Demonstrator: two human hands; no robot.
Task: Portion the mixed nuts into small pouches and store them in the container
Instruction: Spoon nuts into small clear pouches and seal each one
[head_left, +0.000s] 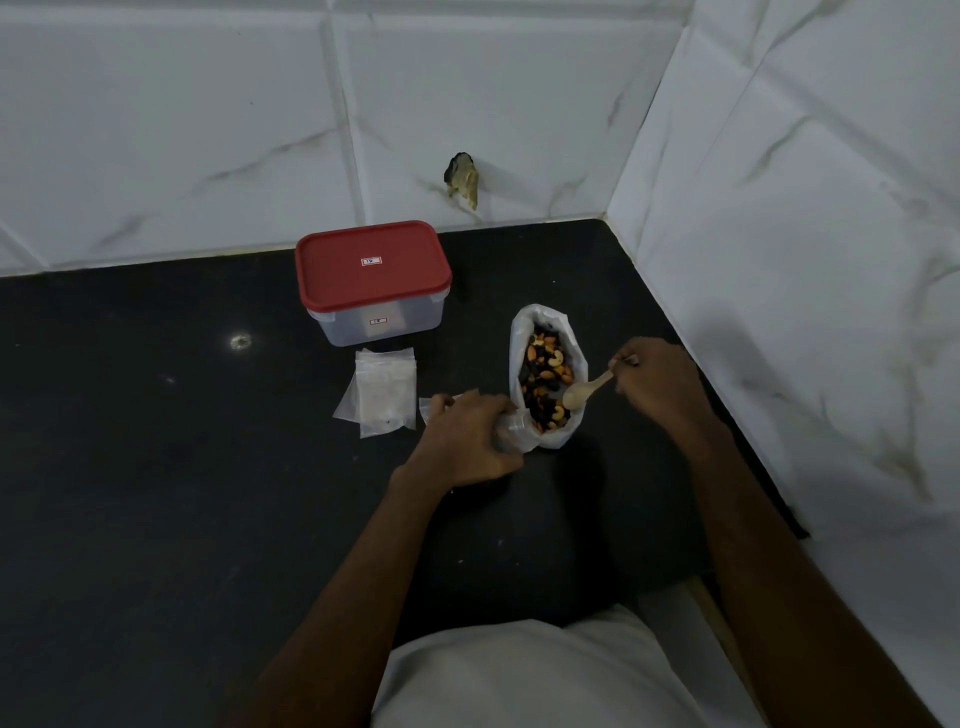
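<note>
My right grip (657, 382) pinches a wooden spoon (584, 392), its bowl on the mixed nuts (545, 374) (cashews among dark bits) in their bag (519, 332). My left grip (467, 441) clutches a clear pouch (511, 434).

Open bag of mixed nuts (545, 374) stands near flat clear pouches (382, 395) and container (371, 283) (red-lidded, closed).

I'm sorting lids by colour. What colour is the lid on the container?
Red, with a small label at its centre; the lid shows best in the head view.
</note>
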